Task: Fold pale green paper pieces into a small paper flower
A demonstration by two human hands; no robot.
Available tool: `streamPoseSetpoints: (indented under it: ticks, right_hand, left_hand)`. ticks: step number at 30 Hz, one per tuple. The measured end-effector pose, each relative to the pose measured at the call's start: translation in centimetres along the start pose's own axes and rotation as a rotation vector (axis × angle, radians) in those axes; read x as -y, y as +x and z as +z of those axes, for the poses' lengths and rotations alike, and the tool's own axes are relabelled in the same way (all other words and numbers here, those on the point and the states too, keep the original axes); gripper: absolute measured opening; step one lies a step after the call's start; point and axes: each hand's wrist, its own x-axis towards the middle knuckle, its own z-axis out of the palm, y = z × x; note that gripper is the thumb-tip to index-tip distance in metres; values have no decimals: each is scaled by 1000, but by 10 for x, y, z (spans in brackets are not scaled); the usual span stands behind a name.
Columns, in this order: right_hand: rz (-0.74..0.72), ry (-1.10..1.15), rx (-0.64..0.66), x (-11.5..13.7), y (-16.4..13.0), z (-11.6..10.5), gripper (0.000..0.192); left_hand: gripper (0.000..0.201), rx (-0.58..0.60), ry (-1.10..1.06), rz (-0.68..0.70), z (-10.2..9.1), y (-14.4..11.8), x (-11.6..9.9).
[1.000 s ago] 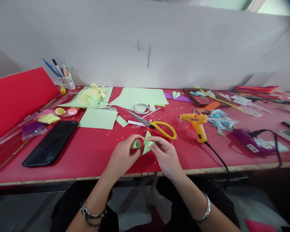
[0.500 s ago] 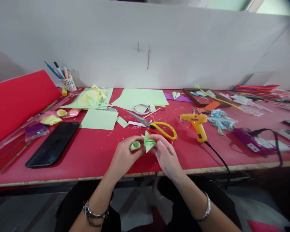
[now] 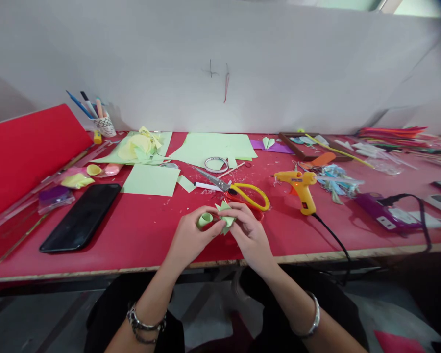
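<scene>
Head view, from the lowest part of the frame: my forearms come up, with dark bracelets [image 3: 147, 326] on the left wrist and a silver bangle [image 3: 315, 317] on the right one. At lower left, on the red table [image 3: 139, 238], lies a black phone [image 3: 81, 218], well apart from me.

Just below the centre of the frame my hands are close together. My left hand [image 3: 191, 230] and my right hand [image 3: 252, 238] both pinch one small folded green paper [image 3: 228, 223] with pointed ends, and a rolled green paper [image 3: 205, 220] sits in the curl of my left hand. How hard the fingers press, I cannot tell. In my judgement, too strong a squeeze of the left hand could flatten the roll; and if the hands pull against each other, the thin points could tear or the folds could open.

Just beyond are scissors [image 3: 223, 186], blades toward the upper left. Right of centre is a yellow glue gun [image 3: 306, 189]; if my right arm catches its cord [image 3: 332, 233], it could be dragged, and its nozzle may be hot.

Farther lie a tape roll [image 3: 227, 164] and green sheets [image 3: 213, 144], before the pale wall [image 3: 161, 68] at the top.
</scene>
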Motion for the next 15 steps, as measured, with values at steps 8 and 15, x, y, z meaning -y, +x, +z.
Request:
streamPoseSetpoints:
  ticks: [8, 15]
  right_hand:
    - [-12, -115, 34, 2, 1, 0, 25]
    - [-39, -9, 24, -7, 2, 2, 27]
  left_hand:
    - [28, 31, -147, -110, -1, -1, -2]
    - [21, 24, -147, -28, -2, -2, 0]
